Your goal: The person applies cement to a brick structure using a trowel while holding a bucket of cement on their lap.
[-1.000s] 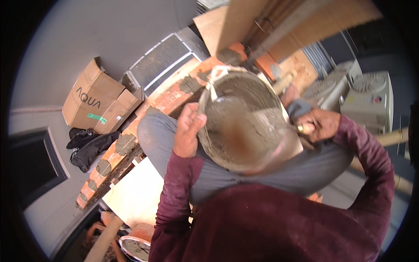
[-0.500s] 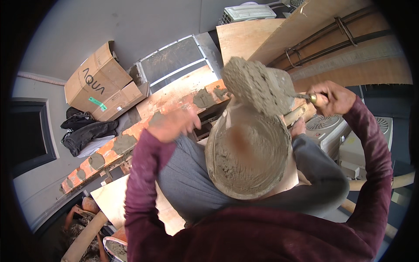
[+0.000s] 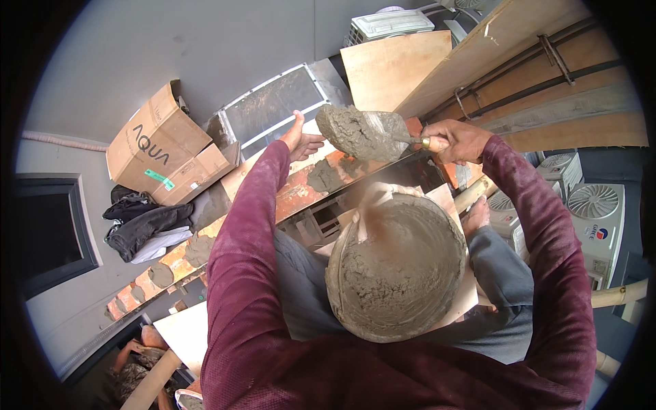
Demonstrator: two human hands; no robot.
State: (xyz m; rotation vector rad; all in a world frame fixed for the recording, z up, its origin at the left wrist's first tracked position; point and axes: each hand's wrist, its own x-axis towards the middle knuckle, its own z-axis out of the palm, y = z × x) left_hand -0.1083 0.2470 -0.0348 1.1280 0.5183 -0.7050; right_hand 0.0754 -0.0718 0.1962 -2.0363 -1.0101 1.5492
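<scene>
My right hand (image 3: 459,139) is wrapped round the wooden handle of a trowel (image 3: 391,128). Wet grey mortar (image 3: 347,130) is heaped on its blade, which is held over the top of a low brick wall (image 3: 292,201). To the left of the blade is my left hand (image 3: 302,142), open, with fingers apart and nothing in it. Several patches of mortar lie along the bricks. A round bucket (image 3: 333,277), coated with mortar and partly filled with it, stands between my legs; a blurred smudge covers part of the view there.
Beyond the wall are a cardboard box (image 3: 160,147), dark clothing (image 3: 147,222) and a framed mesh panel (image 3: 277,102). Plywood sheets (image 3: 396,68) stand at the far right, air-conditioner units (image 3: 594,212) at the right. Another person (image 3: 133,362) is at the lower left, beside a bamboo pole (image 3: 154,383).
The loaded trowel has moved left and away from above the bucket to over the wall. My left hand has reached forward and right, towards the blade. The view has shifted slightly.
</scene>
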